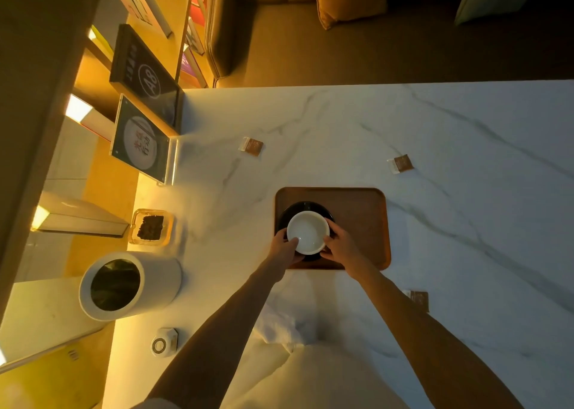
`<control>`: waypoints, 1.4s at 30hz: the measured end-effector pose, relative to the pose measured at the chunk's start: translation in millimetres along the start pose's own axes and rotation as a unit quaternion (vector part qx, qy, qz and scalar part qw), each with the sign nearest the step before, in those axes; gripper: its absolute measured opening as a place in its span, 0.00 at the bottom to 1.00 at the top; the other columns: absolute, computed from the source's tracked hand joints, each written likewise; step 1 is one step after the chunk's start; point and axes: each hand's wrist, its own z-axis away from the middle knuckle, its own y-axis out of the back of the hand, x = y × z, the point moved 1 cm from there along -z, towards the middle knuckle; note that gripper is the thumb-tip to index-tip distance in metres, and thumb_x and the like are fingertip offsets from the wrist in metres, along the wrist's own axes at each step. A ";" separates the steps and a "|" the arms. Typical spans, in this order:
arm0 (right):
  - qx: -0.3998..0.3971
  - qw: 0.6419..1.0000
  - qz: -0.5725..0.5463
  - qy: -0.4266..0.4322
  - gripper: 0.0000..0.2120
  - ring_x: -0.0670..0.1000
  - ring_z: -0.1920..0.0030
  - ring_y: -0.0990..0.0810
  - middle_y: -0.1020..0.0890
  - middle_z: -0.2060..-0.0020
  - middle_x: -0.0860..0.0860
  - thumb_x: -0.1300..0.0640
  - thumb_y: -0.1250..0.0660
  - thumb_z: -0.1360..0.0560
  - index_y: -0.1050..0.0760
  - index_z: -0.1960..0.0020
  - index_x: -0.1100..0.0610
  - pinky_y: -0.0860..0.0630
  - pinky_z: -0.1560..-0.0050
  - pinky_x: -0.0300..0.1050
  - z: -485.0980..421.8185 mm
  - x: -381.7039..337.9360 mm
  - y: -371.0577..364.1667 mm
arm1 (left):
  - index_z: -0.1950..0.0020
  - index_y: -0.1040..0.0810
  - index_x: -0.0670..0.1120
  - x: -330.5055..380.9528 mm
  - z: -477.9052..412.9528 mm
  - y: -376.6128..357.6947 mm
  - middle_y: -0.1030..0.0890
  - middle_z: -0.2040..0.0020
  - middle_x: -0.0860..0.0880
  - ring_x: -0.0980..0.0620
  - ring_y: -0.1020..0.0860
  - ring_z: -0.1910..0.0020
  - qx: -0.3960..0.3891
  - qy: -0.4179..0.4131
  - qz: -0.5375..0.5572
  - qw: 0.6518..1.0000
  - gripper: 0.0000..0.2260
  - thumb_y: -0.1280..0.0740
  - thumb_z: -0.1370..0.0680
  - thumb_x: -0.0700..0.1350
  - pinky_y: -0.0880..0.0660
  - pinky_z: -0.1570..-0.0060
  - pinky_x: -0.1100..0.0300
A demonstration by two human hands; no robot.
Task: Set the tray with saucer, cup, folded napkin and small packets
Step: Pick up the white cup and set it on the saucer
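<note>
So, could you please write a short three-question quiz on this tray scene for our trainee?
1. True or false: the white cup sits over the dark saucer on the tray.
2. How many small packets lie on the marble table, off the tray?
3. Which holds the cup? A. left hand only B. right hand only C. both

Key: 1. True. 2. Three: far packet, right packet, near packet. 3. C.

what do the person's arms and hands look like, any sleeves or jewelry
Both forearms are bare all the way to the hands. The left hand and right hand show no gloves, rings, watch or bracelet. A pale sleeve edge shows only near the left elbow at the bottom of the picture; no markings are visible.
</note>
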 end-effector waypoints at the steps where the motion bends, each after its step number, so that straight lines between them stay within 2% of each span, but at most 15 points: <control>1: -0.002 1.000 0.011 0.004 0.26 0.59 0.32 0.32 0.32 0.31 0.57 0.65 0.39 0.21 0.40 0.25 0.54 0.23 0.63 0.33 0.3 0.6 -0.1 | 0.27 0.36 0.47 -0.2 -0.1 0.4 0.30 0.33 0.43 0.42 0.26 0.37 -0.001 0.001 -0.003 1.000 0.21 0.37 0.19 0.41 0.19 0.47 0.49; 4: -0.005 1.000 0.023 0.011 0.25 0.54 0.36 0.31 0.32 0.32 0.56 0.61 0.41 0.20 0.41 0.25 0.52 0.23 0.65 0.31 2.3 2.9 -2.3 | 0.26 0.37 0.47 0.3 -0.3 2.1 0.30 0.33 0.43 0.42 0.26 0.37 -0.011 0.003 -0.003 1.000 0.21 0.38 0.19 0.42 0.19 0.47 0.49; 10: 0.003 0.997 0.066 0.038 0.23 0.46 0.40 0.32 0.31 0.34 0.52 0.55 0.42 0.18 0.42 0.25 0.49 0.24 0.61 0.30 6.0 5.9 -3.7 | 0.27 0.36 0.47 3.1 -0.7 0.6 0.30 0.37 0.45 0.44 0.26 0.40 -0.007 0.000 -0.017 1.000 0.20 0.38 0.19 0.42 0.18 0.51 0.52; 11: -0.003 0.998 0.057 0.037 0.23 0.47 0.40 0.31 0.31 0.34 0.52 0.55 0.43 0.18 0.42 0.25 0.48 0.23 0.57 0.32 6.5 5.9 -3.6 | 0.27 0.36 0.47 3.4 -1.0 0.5 0.30 0.36 0.45 0.44 0.26 0.39 -0.005 -0.003 -0.019 1.000 0.20 0.38 0.19 0.41 0.18 0.50 0.51; 13: -0.014 0.999 0.031 0.031 0.22 0.48 0.39 0.31 0.32 0.33 0.52 0.54 0.43 0.18 0.42 0.25 0.47 0.22 0.45 0.43 7.7 5.1 -3.4 | 0.27 0.36 0.47 4.0 -1.1 0.7 0.31 0.34 0.44 0.43 0.27 0.37 -0.003 -0.007 -0.021 1.000 0.20 0.39 0.18 0.41 0.18 0.47 0.49; 15: -0.016 0.999 0.033 0.027 0.22 0.49 0.39 0.31 0.32 0.33 0.53 0.53 0.44 0.18 0.42 0.25 0.46 0.23 0.40 0.50 7.2 4.0 -2.7 | 0.26 0.37 0.46 4.9 -0.1 1.0 0.31 0.32 0.43 0.42 0.27 0.36 -0.003 -0.011 -0.025 1.000 0.20 0.39 0.18 0.41 0.19 0.46 0.48; 19: -0.022 0.999 0.035 0.028 0.22 0.49 0.39 0.30 0.32 0.33 0.54 0.53 0.45 0.18 0.43 0.25 0.47 0.23 0.41 0.50 7.3 3.3 -1.8 | 0.25 0.37 0.46 6.7 3.4 -0.1 0.31 0.32 0.43 0.42 0.28 0.34 0.003 -0.023 -0.044 0.999 0.20 0.40 0.18 0.41 0.20 0.43 0.46; 28: -0.027 0.999 -0.044 0.006 0.23 0.56 0.30 0.35 0.35 0.29 0.55 0.58 0.45 0.17 0.44 0.24 0.49 0.26 0.40 0.48 16.2 -0.5 -4.9 | 0.26 0.36 0.47 5.6 9.4 -4.3 0.29 0.34 0.44 0.45 0.28 0.38 0.016 -0.098 -0.129 0.987 0.19 0.42 0.18 0.43 0.21 0.41 0.47; 33: -0.031 0.999 -0.041 0.013 0.23 0.56 0.29 0.35 0.36 0.29 0.56 0.57 0.46 0.17 0.45 0.23 0.50 0.27 0.36 0.51 20.6 -3.8 -5.0 | 0.27 0.35 0.47 4.2 7.3 -2.6 0.28 0.35 0.44 0.49 0.28 0.44 0.026 -0.110 -0.134 0.984 0.18 0.41 0.18 0.43 0.20 0.48 0.52; 36: -0.031 0.999 -0.020 0.020 0.23 0.55 0.32 0.32 0.35 0.29 0.56 0.56 0.46 0.17 0.45 0.23 0.50 0.26 0.35 0.53 21.1 -2.9 -4.5 | 0.27 0.36 0.46 5.5 6.8 -0.8 0.28 0.35 0.43 0.47 0.28 0.42 0.030 -0.101 -0.139 0.985 0.19 0.40 0.18 0.43 0.19 0.47 0.50; 39: -0.030 0.999 -0.022 0.025 0.23 0.52 0.34 0.32 0.35 0.29 0.56 0.55 0.46 0.17 0.46 0.23 0.50 0.26 0.38 0.50 20.8 -0.8 -5.1 | 0.26 0.37 0.46 6.4 8.3 0.5 0.29 0.33 0.43 0.44 0.27 0.38 0.021 -0.088 -0.128 0.988 0.20 0.40 0.18 0.44 0.20 0.44 0.47; 42: -0.022 0.999 -0.028 0.022 0.23 0.54 0.33 0.32 0.35 0.29 0.56 0.55 0.46 0.17 0.46 0.23 0.48 0.26 0.37 0.51 18.6 2.6 -6.4 | 0.24 0.37 0.46 7.8 10.5 1.3 0.30 0.31 0.42 0.42 0.27 0.35 0.016 -0.068 -0.109 0.992 0.22 0.39 0.18 0.44 0.21 0.42 0.46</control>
